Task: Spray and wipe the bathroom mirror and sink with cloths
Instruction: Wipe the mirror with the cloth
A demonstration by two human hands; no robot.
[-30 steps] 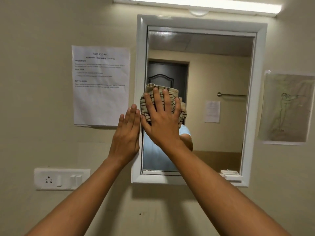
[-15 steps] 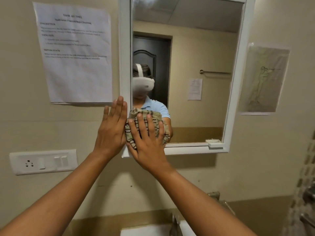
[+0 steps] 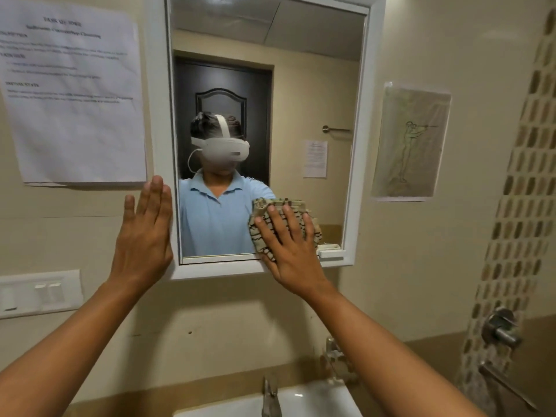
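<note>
Wiping the lower right of the mirror glass

The right hand (image 3: 293, 251) presses a striped cloth (image 3: 272, 233) flat against the mirror (image 3: 301, 85) near its bottom frame, fingers spread; the left hand (image 3: 143, 239) lies open and flat on the left frame, bracing. The cloth looks soft, light and bunched, best driven under a broad palm. The sink (image 3: 319, 398) below is cut off, its tap blurred; no spray bottle shows.

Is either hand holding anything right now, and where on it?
The right hand presses flat on the middle of a bunched beige cloth with black stripes against the mirror glass. The left hand holds nothing.
</note>
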